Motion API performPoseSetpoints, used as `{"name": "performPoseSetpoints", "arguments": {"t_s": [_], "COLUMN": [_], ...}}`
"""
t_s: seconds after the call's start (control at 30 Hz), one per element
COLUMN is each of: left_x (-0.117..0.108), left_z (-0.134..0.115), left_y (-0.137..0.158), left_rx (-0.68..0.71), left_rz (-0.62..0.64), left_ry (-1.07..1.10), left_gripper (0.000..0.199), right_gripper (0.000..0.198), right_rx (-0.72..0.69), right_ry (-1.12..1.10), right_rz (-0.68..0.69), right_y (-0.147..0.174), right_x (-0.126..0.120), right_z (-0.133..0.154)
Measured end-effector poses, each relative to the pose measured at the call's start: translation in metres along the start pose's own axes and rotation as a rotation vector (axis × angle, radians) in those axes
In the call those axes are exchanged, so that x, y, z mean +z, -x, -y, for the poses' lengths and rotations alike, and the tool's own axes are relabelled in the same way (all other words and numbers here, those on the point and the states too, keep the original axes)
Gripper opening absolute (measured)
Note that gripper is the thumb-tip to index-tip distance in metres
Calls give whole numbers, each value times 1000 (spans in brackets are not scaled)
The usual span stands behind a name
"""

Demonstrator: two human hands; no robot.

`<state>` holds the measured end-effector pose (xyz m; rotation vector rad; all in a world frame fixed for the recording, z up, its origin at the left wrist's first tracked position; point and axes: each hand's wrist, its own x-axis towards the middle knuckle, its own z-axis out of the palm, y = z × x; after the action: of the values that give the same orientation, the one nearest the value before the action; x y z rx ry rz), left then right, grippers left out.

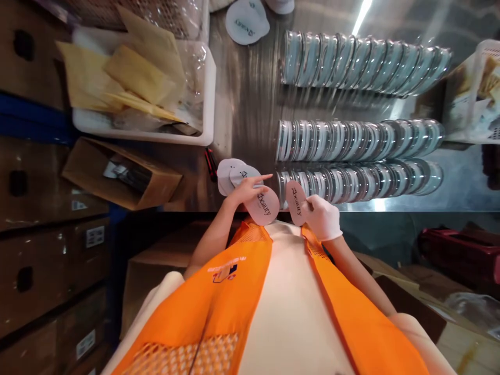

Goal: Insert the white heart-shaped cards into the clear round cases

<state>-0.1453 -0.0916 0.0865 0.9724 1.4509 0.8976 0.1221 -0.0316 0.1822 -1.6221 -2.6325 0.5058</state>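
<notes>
My left hand [247, 191], bare, has some fingers stretched to the right and grips a white rounded card [266, 207] printed "beauty". That card reaches past the table's front edge. Beside this hand, more of the same cards [225, 177] lie overlapped on the steel table [250, 120]. In a white glove, my right hand [323, 216] pinches a similar printed card [296, 202], held tilted in front of my body. Just beyond it runs the nearest row of clear round containers [351, 183], standing on edge with pale discs visible in several.
Two further container rows [357, 140] [363, 62] stand behind. More cards [247, 22] lie at the back. To the left are a white tub [210, 99] of padded envelopes, an open carton [156, 182] and a red-black tool [211, 164]. A white basket [478, 88] stands right.
</notes>
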Motion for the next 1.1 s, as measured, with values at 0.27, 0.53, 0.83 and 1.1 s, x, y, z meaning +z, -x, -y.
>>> {"name": "performPoseSetpoints", "arguments": {"t_s": [0.27,0.53,0.83,1.1], "left_x": [13,2,-11,-15], "left_z": [-17,-3,0,-3], "left_y": [-26,-22,-39,-35], "left_rx": [79,15,-82,-172], "left_rz": [216,270,343,362], "left_ry": [-177,-66,-56,-51], "left_gripper": [48,57,59,75], "right_gripper": [32,35,35,50], "right_rx": [-20,111,181,196], "right_ry": [67,-327,-244,-881], "right_rz": [69,69,273,339], "right_y": [-21,1,-19,-17], "right_x": [65,140,154,148], "right_z": [9,-4,15,5]}}
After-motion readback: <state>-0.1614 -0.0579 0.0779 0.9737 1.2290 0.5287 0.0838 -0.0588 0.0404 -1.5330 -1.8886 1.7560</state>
